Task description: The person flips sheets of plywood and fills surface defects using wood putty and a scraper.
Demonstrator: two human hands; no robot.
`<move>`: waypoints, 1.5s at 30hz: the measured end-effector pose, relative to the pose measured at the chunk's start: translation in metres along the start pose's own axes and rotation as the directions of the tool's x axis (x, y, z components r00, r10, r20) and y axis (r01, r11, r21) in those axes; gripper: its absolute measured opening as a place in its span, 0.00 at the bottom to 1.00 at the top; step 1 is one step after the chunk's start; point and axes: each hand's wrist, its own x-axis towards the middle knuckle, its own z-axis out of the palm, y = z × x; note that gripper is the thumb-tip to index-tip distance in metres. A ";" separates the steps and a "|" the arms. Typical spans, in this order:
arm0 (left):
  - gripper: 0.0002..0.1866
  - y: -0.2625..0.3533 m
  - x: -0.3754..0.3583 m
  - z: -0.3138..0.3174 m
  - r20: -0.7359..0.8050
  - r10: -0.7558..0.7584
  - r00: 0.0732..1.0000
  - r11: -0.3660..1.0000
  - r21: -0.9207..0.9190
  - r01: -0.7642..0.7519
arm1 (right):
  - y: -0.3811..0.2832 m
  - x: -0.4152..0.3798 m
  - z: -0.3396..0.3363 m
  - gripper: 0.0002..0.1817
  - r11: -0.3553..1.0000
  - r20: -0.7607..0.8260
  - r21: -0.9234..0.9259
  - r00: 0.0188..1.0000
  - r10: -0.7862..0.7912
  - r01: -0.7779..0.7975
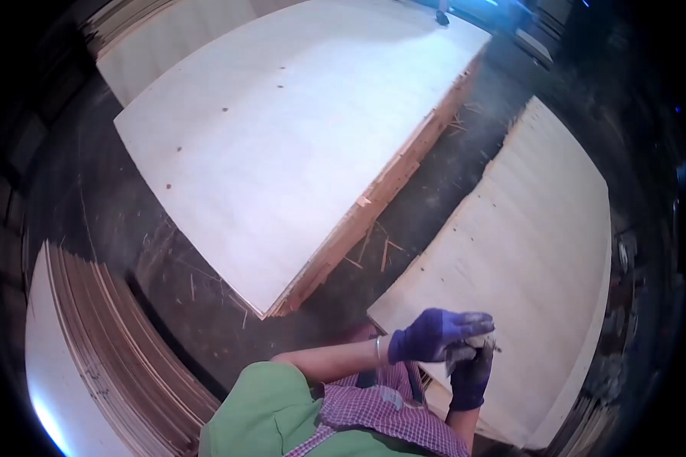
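My left hand [433, 335], in a purple glove with dark-stained fingertips, reaches in from the left over the near end of a pale wood sheet. Just below it is my right hand [471, 377], gloved too, its fingers curled upward. The two hands meet, and both look closed. Between them a small pale piece [480, 341] shows, along with a greyish flat edge [459, 355]; what these are I cannot make out. Under and beyond the hands lies the pale wood sheet [526, 221], with a ragged left edge and a few dark specks.
A large stack of wood sheets [282, 152] with rough edges fills the middle. More sheets [107, 335] stand at the lower left, and another stack [168, 53] at the back left. Wood splinters [385, 251] litter the dark floor [183, 282]. Someone's foot [442, 17] appears at the top.
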 end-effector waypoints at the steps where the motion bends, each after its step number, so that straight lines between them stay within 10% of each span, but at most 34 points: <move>1: 0.27 -0.003 -0.005 0.002 0.003 0.033 0.999 0.999 0.016 -0.033 | -0.002 -0.002 0.000 0.24 1.000 0.018 -0.009 1.000 0.012 -0.011; 11: 0.20 -0.016 -0.017 0.014 0.075 -0.060 0.995 0.992 -0.109 0.068 | 0.001 -0.004 -0.010 0.20 0.994 -0.175 -0.013 0.979 0.107 -0.111; 16: 0.29 -0.013 -0.018 0.012 0.119 -0.262 0.958 0.921 -0.267 0.285 | -0.001 -0.008 -0.025 0.22 0.984 0.228 0.079 0.964 0.139 -0.160; 20: 0.28 -0.040 -0.031 0.040 0.282 -0.226 0.932 0.928 -0.228 0.294 | 0.009 -0.026 -0.047 0.23 0.967 -0.187 0.120 0.952 0.245 -0.225; 24: 0.25 -0.045 -0.034 0.041 0.273 -0.438 0.857 0.594 -0.627 0.503 | 0.001 -0.055 -0.050 0.22 0.942 -0.165 0.306 0.967 0.196 -0.138; 27: 0.18 -0.150 -0.091 0.058 0.062 -0.679 0.732 0.595 -0.538 0.597 | -0.009 -0.090 -0.070 0.23 0.934 -0.272 0.356 0.957 0.103 0.001; 29: 0.14 -0.230 -0.150 0.047 -0.119 -0.677 0.727 0.730 0.021 0.683 | -0.013 -0.122 -0.091 0.23 0.944 -0.464 0.314 0.884 0.061 0.099; 30: 0.12 -0.287 -0.209 0.049 -0.091 -0.424 0.901 0.680 0.625 0.383 | -0.009 -0.138 -0.104 0.23 0.938 -0.489 0.318 0.872 0.040 0.135; 32: 0.13 -0.305 -0.247 0.043 -0.122 -0.383 0.916 0.418 0.861 0.290 | -0.003 -0.168 -0.130 0.21 0.936 -0.447 0.152 0.866 -0.223 0.319; 36: 0.15 -0.413 -0.343 0.067 0.226 -0.594 0.772 0.379 0.925 0.021 | 0.002 -0.224 -0.143 0.17 0.884 -0.689 0.114 0.677 -0.258 0.452; 37: 0.15 -0.421 -0.343 0.071 0.348 -0.634 0.691 0.392 0.914 -0.101 | 0.016 -0.253 -0.174 0.15 0.925 -0.740 -0.356 0.564 -0.367 0.134; 38: 0.15 -0.414 -0.336 0.073 0.349 -0.633 0.691 0.392 0.914 -0.103 | 0.035 -0.281 -0.202 0.13 0.682 -0.708 -0.677 0.496 -0.503 -0.275; 40: 0.13 -0.376 -0.310 0.078 0.012 -0.760 0.650 0.491 0.666 0.562 | 0.044 -0.302 -0.194 0.13 0.933 -0.933 0.053 0.351 -0.081 0.357; 42: 0.14 -0.362 -0.298 0.076 -0.051 -0.812 0.581 0.420 0.640 0.643 | 0.071 -0.351 -0.237 0.13 0.928 -0.721 0.102 0.670 -0.178 0.357; 45: 0.15 -0.349 -0.281 0.078 -0.135 -0.833 0.537 0.393 0.540 0.744 | 0.086 -0.372 -0.220 0.14 0.924 -0.658 0.035 0.705 -0.265 0.381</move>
